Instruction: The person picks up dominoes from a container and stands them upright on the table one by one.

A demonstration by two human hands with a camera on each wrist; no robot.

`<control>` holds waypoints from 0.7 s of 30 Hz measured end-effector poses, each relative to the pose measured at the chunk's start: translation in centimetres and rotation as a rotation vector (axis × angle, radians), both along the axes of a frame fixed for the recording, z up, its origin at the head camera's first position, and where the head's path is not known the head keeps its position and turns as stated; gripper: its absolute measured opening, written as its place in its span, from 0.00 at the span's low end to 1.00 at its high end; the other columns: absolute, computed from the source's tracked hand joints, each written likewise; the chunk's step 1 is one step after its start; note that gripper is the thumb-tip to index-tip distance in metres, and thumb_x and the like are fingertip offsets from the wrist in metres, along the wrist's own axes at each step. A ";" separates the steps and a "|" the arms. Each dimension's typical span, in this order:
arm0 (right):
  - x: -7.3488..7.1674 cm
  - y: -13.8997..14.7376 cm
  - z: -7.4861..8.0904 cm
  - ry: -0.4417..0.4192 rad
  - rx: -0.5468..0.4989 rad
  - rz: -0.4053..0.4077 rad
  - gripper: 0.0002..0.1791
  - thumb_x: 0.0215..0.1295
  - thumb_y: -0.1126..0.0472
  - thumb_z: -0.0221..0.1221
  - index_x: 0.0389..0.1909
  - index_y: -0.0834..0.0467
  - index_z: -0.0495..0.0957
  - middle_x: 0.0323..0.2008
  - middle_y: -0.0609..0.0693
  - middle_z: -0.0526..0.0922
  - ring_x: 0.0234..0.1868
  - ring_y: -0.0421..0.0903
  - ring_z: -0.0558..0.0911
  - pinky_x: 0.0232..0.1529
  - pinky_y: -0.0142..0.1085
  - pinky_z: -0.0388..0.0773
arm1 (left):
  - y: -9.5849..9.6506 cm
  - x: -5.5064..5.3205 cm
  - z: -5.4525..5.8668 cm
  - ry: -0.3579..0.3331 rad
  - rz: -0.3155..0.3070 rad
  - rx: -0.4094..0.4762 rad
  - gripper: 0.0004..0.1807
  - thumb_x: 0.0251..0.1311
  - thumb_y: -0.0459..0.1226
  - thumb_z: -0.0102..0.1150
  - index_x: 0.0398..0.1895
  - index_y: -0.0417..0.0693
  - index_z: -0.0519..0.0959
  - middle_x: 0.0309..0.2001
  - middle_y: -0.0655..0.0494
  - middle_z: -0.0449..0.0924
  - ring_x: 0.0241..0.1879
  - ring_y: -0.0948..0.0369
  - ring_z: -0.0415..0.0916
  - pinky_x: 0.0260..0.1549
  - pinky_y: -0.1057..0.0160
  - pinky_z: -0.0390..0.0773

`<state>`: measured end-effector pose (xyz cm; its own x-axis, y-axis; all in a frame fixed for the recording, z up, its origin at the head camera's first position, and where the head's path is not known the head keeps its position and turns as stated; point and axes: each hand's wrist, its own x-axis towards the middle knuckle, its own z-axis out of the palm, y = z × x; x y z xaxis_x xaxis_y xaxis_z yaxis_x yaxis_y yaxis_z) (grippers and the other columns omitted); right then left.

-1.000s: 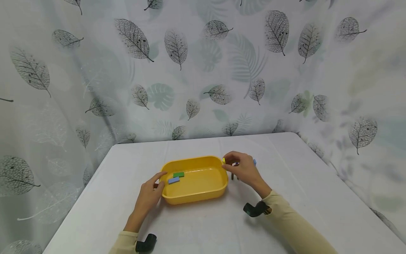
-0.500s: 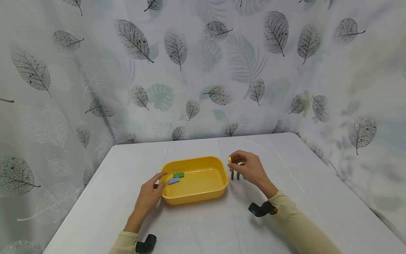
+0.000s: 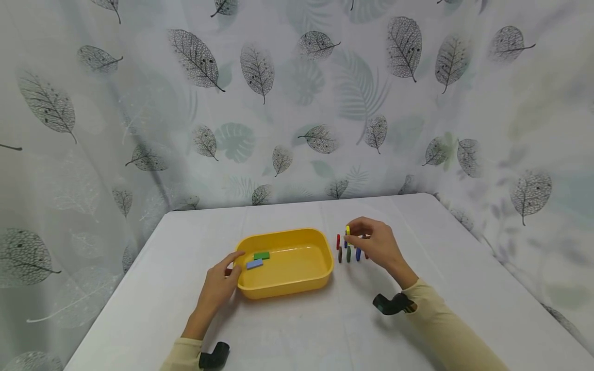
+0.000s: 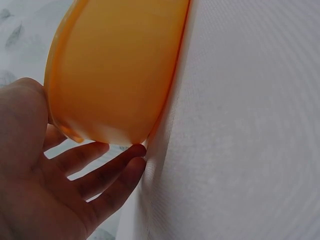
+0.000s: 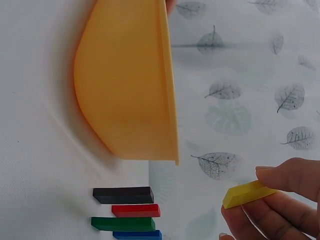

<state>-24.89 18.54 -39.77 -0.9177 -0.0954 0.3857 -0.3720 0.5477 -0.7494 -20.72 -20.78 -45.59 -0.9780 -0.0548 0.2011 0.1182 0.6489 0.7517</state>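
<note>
My left hand (image 3: 218, 281) holds the left end of a yellow plastic tray (image 3: 297, 265), thumb and fingers spread about its rim and end wall. A green block (image 3: 261, 255) and a light blue block (image 3: 254, 264) lie flat in the tray's left part. My right hand (image 3: 376, 245) pinches a yellow block (image 5: 247, 194) between thumb and fingertips, raised above the table to the tray's right. Close below it, blocks stand in rows, among them a dark one (image 5: 122, 195), a red one (image 5: 136, 210), a green one (image 5: 122, 223) and a blue one (image 5: 136, 234).
A white-covered table (image 3: 297, 330) carries everything. Leaf-patterned cloth (image 3: 297, 103) hangs behind it and at both sides. The standing blocks are close to the tray's right end, and my right hand hides some of them.
My right hand has moved right, away from the tray's right rim, with the yellow block in it. More of the standing blocks show now. The left hand and tray stay put.
</note>
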 end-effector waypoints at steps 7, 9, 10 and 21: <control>0.0 0.8 -0.4 -0.002 0.008 -0.019 0.14 0.64 0.62 0.71 0.48 0.60 0.84 0.40 0.51 0.88 0.43 0.52 0.86 0.49 0.49 0.85 | 0.0 0.1 0.1 -0.008 0.006 0.004 0.23 0.74 0.36 0.52 0.69 0.51 0.78 0.64 0.41 0.78 0.48 0.48 0.80 0.41 0.54 0.83; 0.0 1.1 -0.5 -0.010 0.009 -0.026 0.14 0.64 0.61 0.72 0.49 0.60 0.84 0.41 0.51 0.88 0.43 0.52 0.86 0.49 0.49 0.85 | 0.0 0.1 0.1 -0.005 0.004 0.004 0.23 0.74 0.36 0.52 0.69 0.51 0.78 0.63 0.40 0.78 0.48 0.48 0.80 0.40 0.54 0.83; 0.0 1.2 -0.6 -0.012 0.011 -0.027 0.14 0.64 0.61 0.71 0.49 0.60 0.84 0.42 0.51 0.88 0.44 0.52 0.86 0.49 0.49 0.85 | 0.0 0.1 0.1 -0.003 0.004 0.004 0.22 0.74 0.36 0.52 0.69 0.51 0.78 0.63 0.40 0.79 0.48 0.48 0.81 0.40 0.54 0.83; 0.2 2.5 -0.7 -0.024 -0.006 -0.033 0.15 0.65 0.61 0.72 0.50 0.61 0.84 0.41 0.51 0.89 0.45 0.53 0.87 0.50 0.52 0.84 | 0.0 0.0 0.1 -0.002 0.002 -0.003 0.23 0.74 0.36 0.51 0.69 0.50 0.78 0.65 0.40 0.77 0.49 0.47 0.80 0.42 0.53 0.84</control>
